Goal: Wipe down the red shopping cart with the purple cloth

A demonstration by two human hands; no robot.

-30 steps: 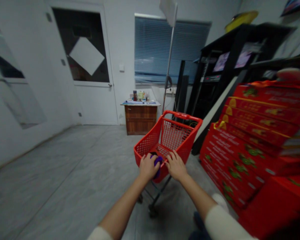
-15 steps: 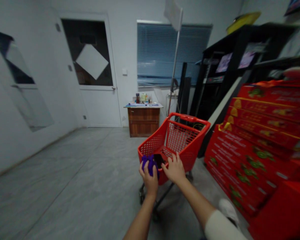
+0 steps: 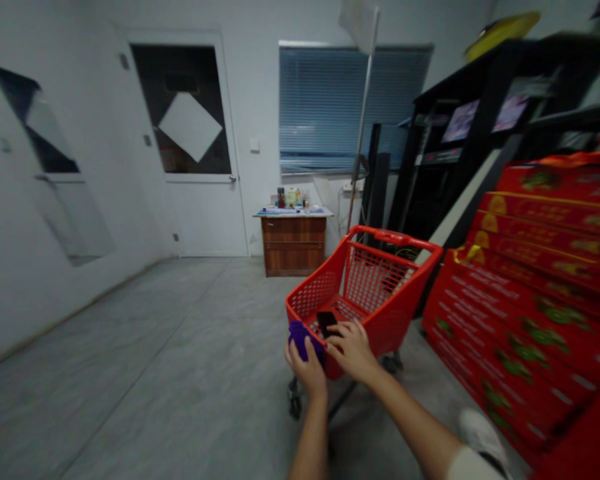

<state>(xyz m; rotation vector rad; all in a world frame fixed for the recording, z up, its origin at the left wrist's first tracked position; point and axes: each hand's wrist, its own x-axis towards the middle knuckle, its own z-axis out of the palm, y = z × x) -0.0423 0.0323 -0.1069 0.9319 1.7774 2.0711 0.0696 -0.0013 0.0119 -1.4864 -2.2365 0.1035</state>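
My left hand [image 3: 307, 367] is closed around a bunched purple cloth [image 3: 300, 339], which presses against the front rim of a red shopping cart [image 3: 317, 290]. Beside it, my right hand [image 3: 353, 348] reaches over the same rim with its fingers stretched out and apart. The fingertips are close to a flat black rectangular object [image 3: 326, 323] inside the basket; whether they touch it I cannot tell. Part of that object is hidden by the fingers.
Stacked red cartons [image 3: 520, 320] stand to the right of the cart. Behind are a small wooden cabinet [image 3: 295, 247] with bottles on top, a white door [image 3: 207, 217] and a black shelf rack [image 3: 480, 80]. A white shoe [image 3: 483, 437] shows at lower right.
The view has shifted, so the cart sits a little farther right. The purple cloth looks more bunched in my left hand. My right-hand fingers have lowered and lie flatter near the black object.
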